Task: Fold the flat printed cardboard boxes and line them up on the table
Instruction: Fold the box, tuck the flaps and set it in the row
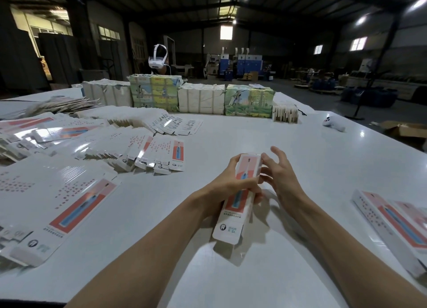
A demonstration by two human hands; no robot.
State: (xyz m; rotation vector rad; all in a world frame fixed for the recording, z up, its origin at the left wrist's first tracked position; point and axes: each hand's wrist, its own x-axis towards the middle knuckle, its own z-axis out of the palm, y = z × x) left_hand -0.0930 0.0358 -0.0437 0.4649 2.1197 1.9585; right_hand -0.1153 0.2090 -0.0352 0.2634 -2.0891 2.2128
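One part-folded box [242,192] sits between two hands, the left hand [227,180] and the right hand [284,178]. At least two folded boxes [381,222] lie at the bench's [254,132] right edge. The flat boxes [147,150] on the left are too many to count. At the back are two white bundles [201,100], two colourful bundles [249,103], one headset [157,61] and one controller [332,124].

2 bare forearms, bare wrists, left grip [231,182] and right grip [282,180] both bare

We read only "X·S1" beside a tooth logo [222,226] on the box's [236,206] lower end; other print blurs.
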